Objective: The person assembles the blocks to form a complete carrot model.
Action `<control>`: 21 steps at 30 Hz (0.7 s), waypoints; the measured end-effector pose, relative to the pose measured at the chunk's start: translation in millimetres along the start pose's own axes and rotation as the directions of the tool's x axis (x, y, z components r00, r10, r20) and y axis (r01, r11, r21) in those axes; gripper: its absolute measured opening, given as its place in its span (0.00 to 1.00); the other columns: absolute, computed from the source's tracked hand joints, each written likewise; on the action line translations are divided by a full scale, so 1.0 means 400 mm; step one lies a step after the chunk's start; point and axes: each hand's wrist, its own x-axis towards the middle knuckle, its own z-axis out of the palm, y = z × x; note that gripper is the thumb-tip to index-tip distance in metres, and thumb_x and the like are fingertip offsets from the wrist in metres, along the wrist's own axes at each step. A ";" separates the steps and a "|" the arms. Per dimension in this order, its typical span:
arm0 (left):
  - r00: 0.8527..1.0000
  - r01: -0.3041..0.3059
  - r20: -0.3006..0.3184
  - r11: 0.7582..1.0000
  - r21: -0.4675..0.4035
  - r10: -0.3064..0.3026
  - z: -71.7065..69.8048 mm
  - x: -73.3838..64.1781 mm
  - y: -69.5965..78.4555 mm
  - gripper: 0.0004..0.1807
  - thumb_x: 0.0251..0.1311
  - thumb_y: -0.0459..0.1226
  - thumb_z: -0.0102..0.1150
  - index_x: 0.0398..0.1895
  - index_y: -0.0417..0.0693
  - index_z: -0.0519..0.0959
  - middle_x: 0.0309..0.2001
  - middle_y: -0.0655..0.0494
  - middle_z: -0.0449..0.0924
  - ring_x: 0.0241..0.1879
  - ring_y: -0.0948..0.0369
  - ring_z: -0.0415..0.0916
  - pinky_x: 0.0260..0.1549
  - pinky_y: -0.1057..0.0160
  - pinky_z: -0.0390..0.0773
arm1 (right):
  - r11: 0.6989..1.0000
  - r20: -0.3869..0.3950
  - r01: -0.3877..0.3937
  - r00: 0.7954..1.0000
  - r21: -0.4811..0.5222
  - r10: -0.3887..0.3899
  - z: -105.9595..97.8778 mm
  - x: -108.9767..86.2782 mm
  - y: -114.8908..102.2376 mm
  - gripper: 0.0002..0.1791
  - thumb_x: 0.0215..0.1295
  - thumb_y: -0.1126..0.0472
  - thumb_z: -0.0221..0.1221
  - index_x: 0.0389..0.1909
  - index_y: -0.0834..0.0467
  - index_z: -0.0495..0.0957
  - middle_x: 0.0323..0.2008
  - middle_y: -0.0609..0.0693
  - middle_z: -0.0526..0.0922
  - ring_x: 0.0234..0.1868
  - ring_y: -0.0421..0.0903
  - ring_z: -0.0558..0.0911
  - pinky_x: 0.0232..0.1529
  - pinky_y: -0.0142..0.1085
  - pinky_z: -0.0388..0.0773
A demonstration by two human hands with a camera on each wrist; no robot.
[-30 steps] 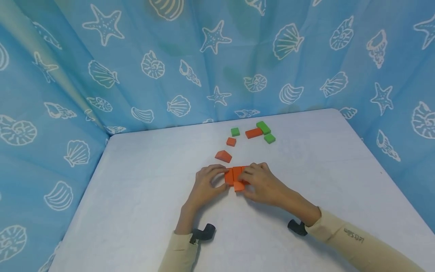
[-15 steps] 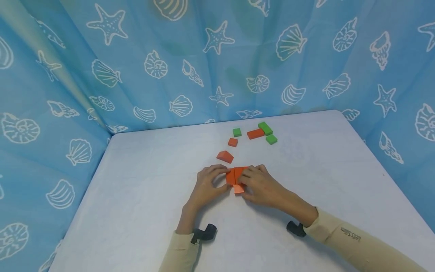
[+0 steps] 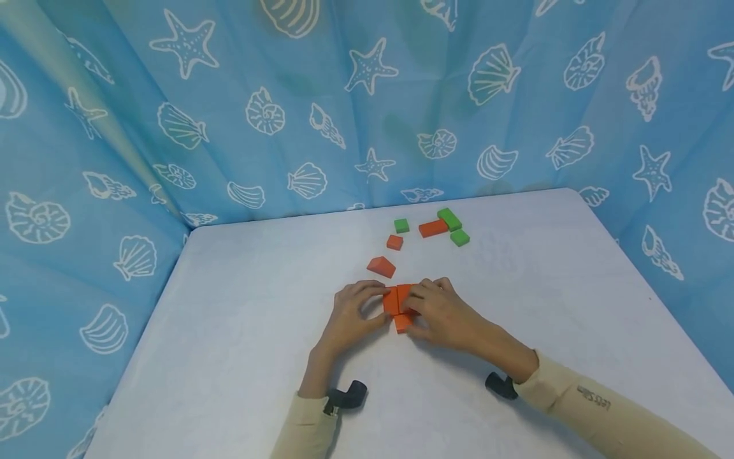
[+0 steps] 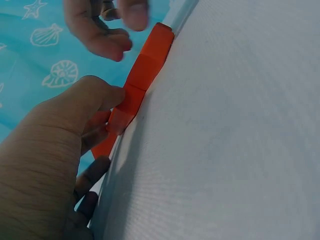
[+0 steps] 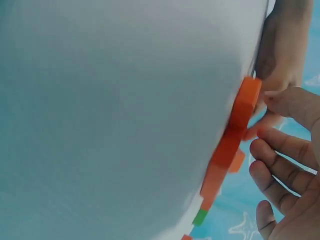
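Several orange blocks lie side by side on the white table in the head view. My left hand [image 3: 350, 312] pinches the leftmost orange block [image 3: 390, 302], fingers at its far end and thumb at the near end. Beside it stands a second orange block [image 3: 404, 294], partly covered by my right hand [image 3: 438, 313]. A small orange block [image 3: 402, 323] sits against the near edge of the group. In the right wrist view, my right fingers [image 5: 272, 157] are loosely bent, apart from the row of orange blocks [image 5: 235, 132]. The row's right end is hidden in the head view.
Beyond the hands lie an orange wedge-like block [image 3: 381, 266], a small orange block [image 3: 394, 242], a small green block [image 3: 401, 225], a long red-orange block [image 3: 432, 228], a long green block [image 3: 450, 218] and another green block [image 3: 460, 237]. A blue shell-patterned curtain [image 3: 338, 127] hangs behind the table.
The small near block has shifted slightly toward the person and now lies against the group's near edge. My right fingers have eased off it; my left hand keeps its place.
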 end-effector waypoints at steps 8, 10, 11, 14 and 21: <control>1.000 -0.004 0.000 1.000 -0.004 0.004 -0.001 -0.002 -0.004 0.23 0.60 0.49 0.67 0.59 0.61 0.80 0.62 0.67 0.73 0.64 0.61 0.65 0.66 0.44 0.57 | 0.982 0.018 -0.173 0.985 0.076 0.173 -0.058 0.078 0.065 0.18 0.61 0.52 0.69 0.49 0.55 0.84 0.48 0.50 0.81 0.55 0.52 0.75 0.57 0.55 0.66; 1.000 -0.009 -0.004 1.000 0.000 0.009 0.000 -0.003 -0.006 0.23 0.60 0.48 0.67 0.59 0.60 0.80 0.62 0.66 0.74 0.64 0.61 0.65 0.65 0.44 0.57 | 0.974 0.001 -0.210 0.978 0.087 0.210 -0.065 0.106 0.093 0.18 0.62 0.53 0.68 0.50 0.56 0.83 0.50 0.52 0.81 0.57 0.54 0.75 0.58 0.56 0.65; 1.000 -0.011 -0.007 1.000 -0.002 0.011 0.001 -0.003 -0.006 0.23 0.60 0.48 0.67 0.59 0.60 0.80 0.62 0.66 0.74 0.64 0.60 0.66 0.65 0.44 0.57 | 0.971 -0.006 -0.224 0.974 0.085 0.225 -0.065 0.120 0.107 0.18 0.62 0.53 0.68 0.50 0.57 0.83 0.51 0.53 0.81 0.58 0.55 0.74 0.58 0.56 0.65; 1.000 -0.010 -0.003 1.000 0.003 0.010 0.006 -0.005 -0.009 0.23 0.60 0.48 0.67 0.59 0.60 0.80 0.62 0.66 0.74 0.63 0.61 0.66 0.65 0.44 0.58 | 0.963 -0.010 -0.255 0.967 0.083 0.256 -0.059 0.161 0.146 0.19 0.63 0.55 0.67 0.52 0.58 0.82 0.50 0.54 0.81 0.57 0.55 0.74 0.56 0.55 0.66; 1.000 -0.025 -0.005 1.000 0.004 0.025 0.000 -0.002 -0.002 0.23 0.60 0.48 0.67 0.59 0.59 0.81 0.62 0.64 0.74 0.63 0.60 0.66 0.64 0.45 0.58 | 0.949 0.036 -0.309 0.951 0.057 0.308 -0.048 0.249 0.191 0.20 0.64 0.54 0.66 0.53 0.59 0.82 0.48 0.54 0.80 0.53 0.55 0.75 0.52 0.54 0.68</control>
